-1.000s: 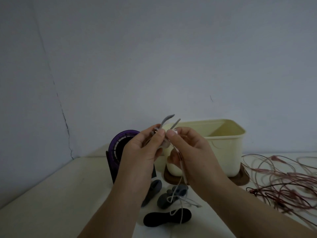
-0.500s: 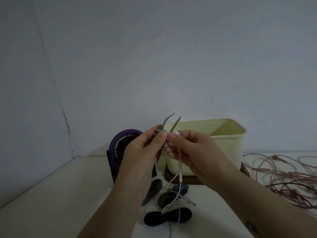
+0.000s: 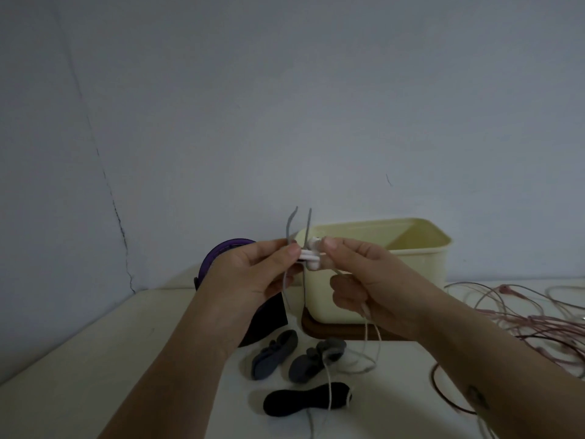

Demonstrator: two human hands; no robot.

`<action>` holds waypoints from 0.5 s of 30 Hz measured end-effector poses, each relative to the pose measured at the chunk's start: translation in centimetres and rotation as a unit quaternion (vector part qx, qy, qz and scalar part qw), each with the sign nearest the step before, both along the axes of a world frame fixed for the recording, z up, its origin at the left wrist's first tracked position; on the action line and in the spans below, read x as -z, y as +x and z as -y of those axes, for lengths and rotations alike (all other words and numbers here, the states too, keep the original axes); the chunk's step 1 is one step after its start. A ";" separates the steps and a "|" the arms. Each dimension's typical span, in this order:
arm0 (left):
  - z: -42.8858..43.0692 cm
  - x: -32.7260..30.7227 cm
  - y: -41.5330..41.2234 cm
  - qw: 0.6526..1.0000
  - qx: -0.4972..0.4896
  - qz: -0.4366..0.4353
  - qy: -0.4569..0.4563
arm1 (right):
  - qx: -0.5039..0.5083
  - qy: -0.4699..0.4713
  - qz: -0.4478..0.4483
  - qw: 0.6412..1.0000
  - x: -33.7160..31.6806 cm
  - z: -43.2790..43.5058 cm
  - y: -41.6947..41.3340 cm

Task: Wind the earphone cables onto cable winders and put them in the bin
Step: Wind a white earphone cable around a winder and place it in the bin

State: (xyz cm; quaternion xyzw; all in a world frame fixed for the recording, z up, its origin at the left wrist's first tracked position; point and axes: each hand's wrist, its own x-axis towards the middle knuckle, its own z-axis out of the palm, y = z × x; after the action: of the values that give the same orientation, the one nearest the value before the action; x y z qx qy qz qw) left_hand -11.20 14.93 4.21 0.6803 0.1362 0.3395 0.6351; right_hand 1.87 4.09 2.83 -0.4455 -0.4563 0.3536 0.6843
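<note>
My left hand (image 3: 253, 274) pinches a grey cable winder (image 3: 306, 231) whose two thin flaps stand upright. My right hand (image 3: 364, 280) pinches the white earphone cable (image 3: 367, 337) against it; white earbud stems (image 3: 308, 255) lie across the winder between my thumbs. The loose cable hangs from my right hand down to the table. Behind my hands stands the cream bin (image 3: 421, 248), open at the top. On the table below lie a blue-grey winder (image 3: 273, 354), a grey winder (image 3: 316, 359) and a black winder (image 3: 305, 403).
A purple round device (image 3: 221, 251) on a dark stand sits left of the bin. The bin rests on a brown board (image 3: 332, 327). A tangle of pink-red earphone cables (image 3: 522, 321) spreads over the table's right side. A wall closes the back and left.
My hands have drawn slightly apart and the winder now stands more upright. The white earbud stems now show between my thumbs, and my right hand has shifted right.
</note>
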 end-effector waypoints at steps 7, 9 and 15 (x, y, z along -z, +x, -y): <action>0.0 0.1 0.0 0.995 0.000 0.051 -0.087 | 0.173 -0.050 0.330 0.927 3.0 -1.5 -0.8; 0.1 0.4 0.2 0.994 -0.014 0.047 -0.093 | 0.174 -0.052 0.388 0.904 3.7 -2.2 -1.8; -1.3 1.2 0.8 0.991 -0.079 0.036 -0.105 | 0.149 -0.129 0.471 0.859 2.5 -1.9 -2.8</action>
State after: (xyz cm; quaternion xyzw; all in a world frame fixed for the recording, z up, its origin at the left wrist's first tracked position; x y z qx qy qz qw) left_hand -10.39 16.23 2.96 0.5839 0.2017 0.3968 0.6789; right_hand -0.95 5.97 0.32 -0.7062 -0.6025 0.0507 0.3683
